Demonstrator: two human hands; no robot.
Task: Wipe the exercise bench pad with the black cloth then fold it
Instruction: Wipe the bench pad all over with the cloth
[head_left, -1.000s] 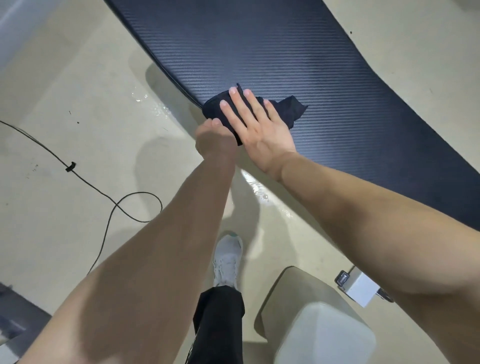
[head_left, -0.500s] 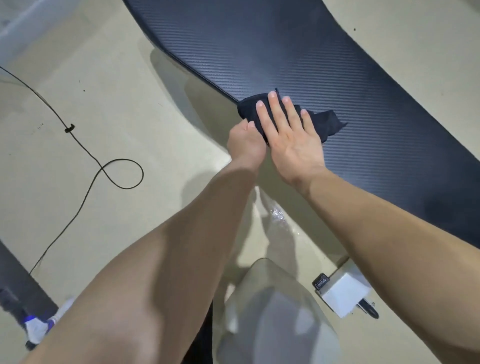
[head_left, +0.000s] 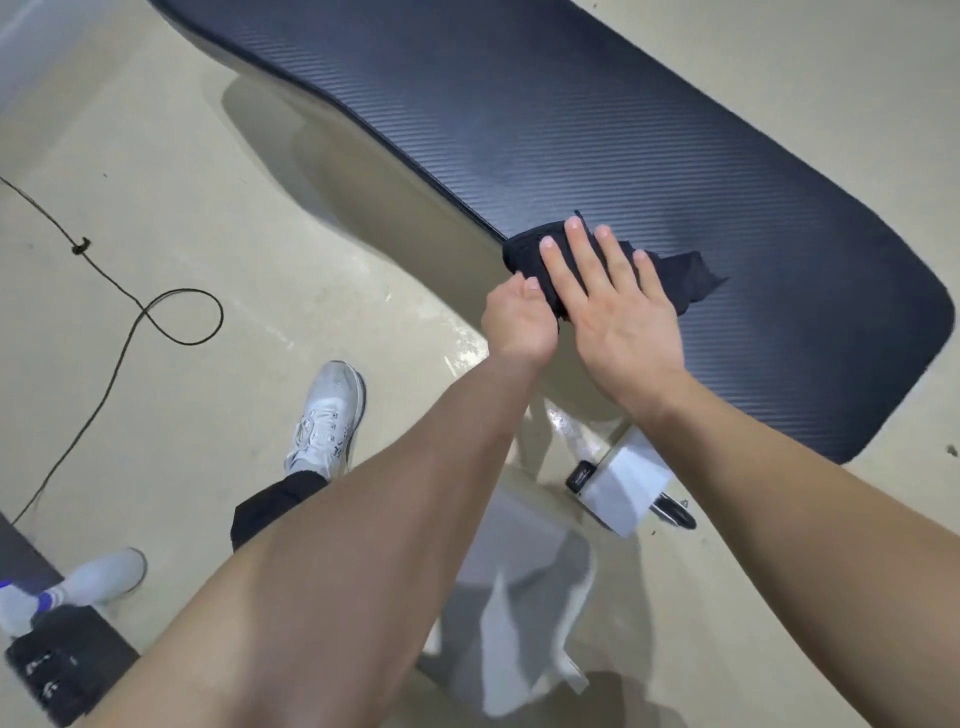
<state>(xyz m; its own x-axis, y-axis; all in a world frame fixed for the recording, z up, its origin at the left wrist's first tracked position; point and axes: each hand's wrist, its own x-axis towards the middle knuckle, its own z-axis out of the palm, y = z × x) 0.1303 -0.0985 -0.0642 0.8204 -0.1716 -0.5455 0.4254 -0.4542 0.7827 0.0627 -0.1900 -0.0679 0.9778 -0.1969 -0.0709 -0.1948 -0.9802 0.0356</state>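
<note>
The long black ribbed bench pad (head_left: 597, 130) runs from the top left to the right edge. A bunched black cloth (head_left: 685, 278) lies on its near edge, close to the rounded right end. My right hand (head_left: 618, 312) presses flat on the cloth with straight, spread fingers. My left hand (head_left: 519, 319) is curled at the pad's edge and pinches the cloth's left end; its fingers are mostly hidden.
Under the pad stand white frame parts of the bench (head_left: 623, 483) and a grey-white base (head_left: 519, 613). A black cable (head_left: 156, 317) loops on the beige floor at left. My white shoe (head_left: 327, 421) is beside it; another shoe (head_left: 98, 577) and dark gear sit bottom left.
Both hands have slid the cloth along the pad's near edge toward its rounded right end. The view has shifted, and my feet have stepped along.
</note>
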